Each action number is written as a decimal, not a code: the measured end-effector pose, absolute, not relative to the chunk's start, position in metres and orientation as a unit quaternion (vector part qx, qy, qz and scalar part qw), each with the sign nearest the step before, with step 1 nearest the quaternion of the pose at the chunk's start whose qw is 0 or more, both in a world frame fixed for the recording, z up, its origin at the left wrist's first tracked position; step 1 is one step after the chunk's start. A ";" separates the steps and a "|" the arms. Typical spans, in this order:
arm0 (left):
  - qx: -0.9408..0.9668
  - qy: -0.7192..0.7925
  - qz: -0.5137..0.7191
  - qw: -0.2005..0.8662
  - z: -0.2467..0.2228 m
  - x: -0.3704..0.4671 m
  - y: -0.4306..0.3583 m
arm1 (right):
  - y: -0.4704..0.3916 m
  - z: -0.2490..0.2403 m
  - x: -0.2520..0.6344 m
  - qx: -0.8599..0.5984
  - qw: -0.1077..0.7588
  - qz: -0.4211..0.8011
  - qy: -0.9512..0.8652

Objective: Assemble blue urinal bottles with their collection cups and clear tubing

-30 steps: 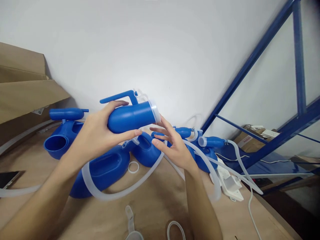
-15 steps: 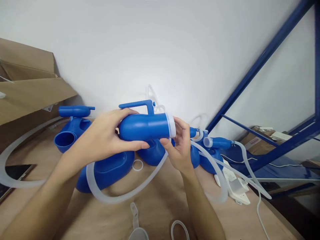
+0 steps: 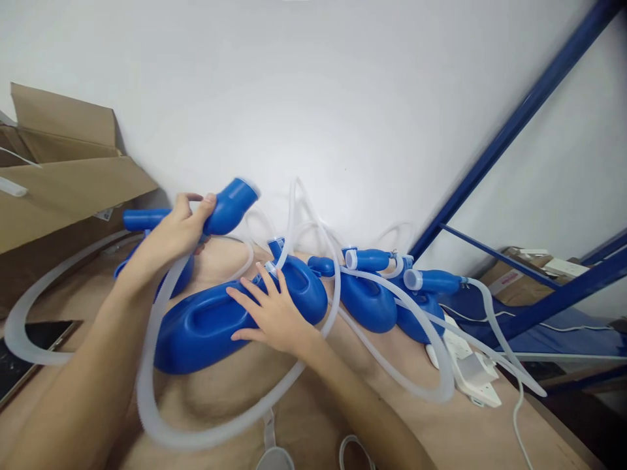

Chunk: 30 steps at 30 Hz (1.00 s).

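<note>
The blue funnel head [image 3: 232, 205] was in the left hand [image 3: 190, 223], raised clear of the counter [image 3: 470, 437] in front of the white wall. The fingers and thumb were closed around its narrower end, and the bulbous part projected beyond the thumb, to the upper right of the hand. The part inside the grip was concealed.

The funnel head was of smooth, plain blue plastic, rounded at the belly and narrowing to a short collar with a pale translucent rim. Its long axis was tilted, rising from the hand toward the upper right; the rimmed mouth faced up and to the right. A translucent corrugated hose [image 3: 220, 436] came into sight just below the left hand and looped over the counter, passing behind the right wrist. Whether it was joined to the funnel head could not be determined.

The right hand [image 3: 277, 316] was not gripping; it was laid over the right part of a blue handled bottle [image 3: 196, 336], fingers spread. This bottle lay on its side on the counter, below the funnel head, its long axis running from lower left to upper right. It showed a recessed grip slot; its far end was hidden by the hand. A second blue bottle [image 3: 308, 294] lay just beyond the right hand. A translucent strapped cap [image 3: 275, 459] was noted near the lower edge of the view.
</note>
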<state>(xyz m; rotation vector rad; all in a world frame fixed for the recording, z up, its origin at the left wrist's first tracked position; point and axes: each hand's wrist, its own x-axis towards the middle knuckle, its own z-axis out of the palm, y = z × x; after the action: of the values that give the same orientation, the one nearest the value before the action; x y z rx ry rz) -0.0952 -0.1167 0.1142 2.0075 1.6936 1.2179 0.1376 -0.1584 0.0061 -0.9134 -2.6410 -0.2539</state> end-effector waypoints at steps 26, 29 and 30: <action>0.592 0.573 0.324 0.465 0.093 -0.079 -0.099 | -0.115 -0.022 0.116 -0.503 0.230 -0.170 -0.816; 0.609 0.516 0.341 0.496 0.084 -0.094 -0.087 | -0.108 -0.025 0.121 -0.507 0.247 -0.170 -0.808; 0.619 0.508 0.351 0.485 0.081 -0.102 -0.082 | -0.106 -0.026 0.123 -0.511 0.256 -0.166 -0.803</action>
<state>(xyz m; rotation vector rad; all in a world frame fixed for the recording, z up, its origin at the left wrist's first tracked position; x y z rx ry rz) -0.1016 -0.0824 0.0813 1.5073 1.2356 0.8547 0.1228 -0.1057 -0.0260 -1.3884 -2.1809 -0.4511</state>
